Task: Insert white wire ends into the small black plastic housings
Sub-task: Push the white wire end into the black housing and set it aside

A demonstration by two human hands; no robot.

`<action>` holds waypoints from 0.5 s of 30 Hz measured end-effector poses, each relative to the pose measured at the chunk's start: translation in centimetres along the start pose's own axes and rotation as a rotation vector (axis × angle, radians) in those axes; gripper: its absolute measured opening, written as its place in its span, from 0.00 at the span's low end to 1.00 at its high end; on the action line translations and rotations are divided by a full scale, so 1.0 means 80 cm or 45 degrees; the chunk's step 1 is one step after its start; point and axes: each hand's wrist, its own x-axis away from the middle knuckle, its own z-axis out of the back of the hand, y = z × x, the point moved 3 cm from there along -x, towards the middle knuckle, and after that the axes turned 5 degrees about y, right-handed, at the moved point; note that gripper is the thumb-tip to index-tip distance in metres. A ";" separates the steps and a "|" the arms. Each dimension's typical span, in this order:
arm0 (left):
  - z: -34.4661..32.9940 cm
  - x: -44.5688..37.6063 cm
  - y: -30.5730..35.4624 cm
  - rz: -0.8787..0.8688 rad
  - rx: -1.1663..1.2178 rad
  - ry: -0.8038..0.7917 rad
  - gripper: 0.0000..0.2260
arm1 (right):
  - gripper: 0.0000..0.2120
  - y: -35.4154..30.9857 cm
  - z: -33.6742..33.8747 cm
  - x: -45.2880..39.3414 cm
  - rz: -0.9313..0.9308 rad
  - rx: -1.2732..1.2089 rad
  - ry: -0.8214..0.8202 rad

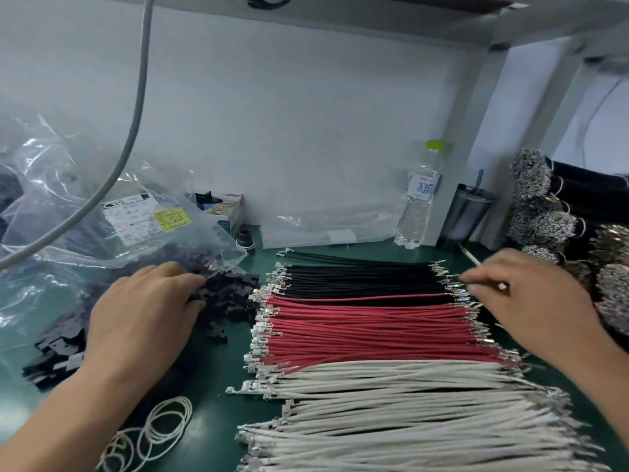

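A: Left hand, fingers curled, lies on the pile of black housings spilling from the plastic bag; whether it pinches one cannot be told.

B: Right hand?

A: Fingers drawn together over the terminal ends of the black wires, seemingly pinching something thin; blurred. White wires lie nearest, on the green counter, beyond the red wires.

B: Step?

A: Judged: picking stock, nothing inserted yet. Next needs one housing isolated, and one white terminal aligned with its slot.
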 end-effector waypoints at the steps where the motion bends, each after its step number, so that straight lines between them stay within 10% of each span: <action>1: 0.000 0.001 0.001 0.011 0.052 0.040 0.12 | 0.05 -0.042 -0.005 -0.014 0.090 -0.125 -0.028; 15: 0.019 0.012 0.024 -0.115 0.606 0.297 0.11 | 0.03 -0.188 -0.147 -0.084 0.160 -0.484 -0.501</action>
